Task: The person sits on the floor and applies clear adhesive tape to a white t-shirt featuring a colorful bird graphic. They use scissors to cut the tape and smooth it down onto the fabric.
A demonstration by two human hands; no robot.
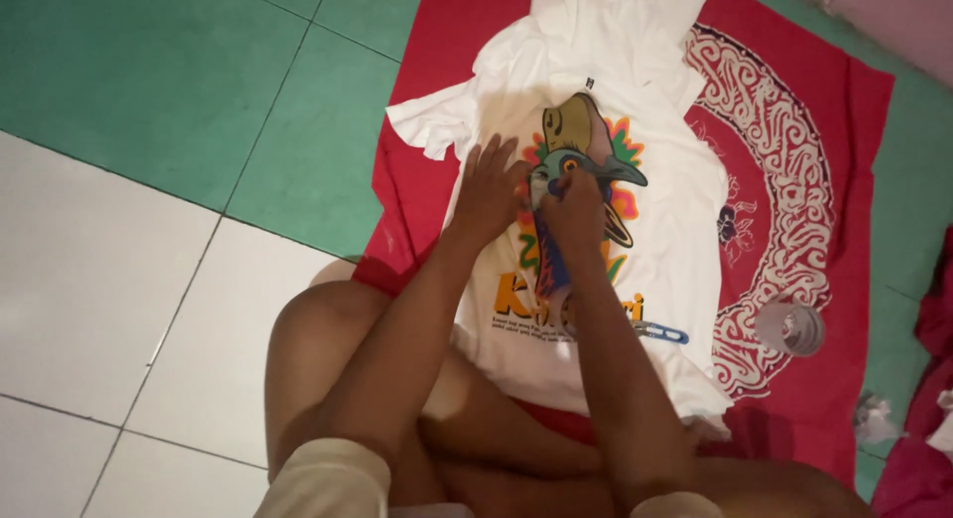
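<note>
A white T-shirt (675, 210) with a colourful bird print lies spread on a red patterned cloth (834, 181) on the floor. My left hand (489, 188) rests flat on the shirt, fingers apart, just left of the bird's head. My right hand (574, 208) has its fingers bunched on the print at the bird's head; whether it pinches the fabric or something small is hidden. Both forearms reach out over my bent knees.
A small clear round container (791, 326) sits on the red cloth at the right. A blue-handled tool (663, 331) lies on the shirt's lower part. Crumpled white paper (876, 419) and dark red fabric (933, 320) lie at the right edge. Green and white floor tiles (149, 240) surround the cloth.
</note>
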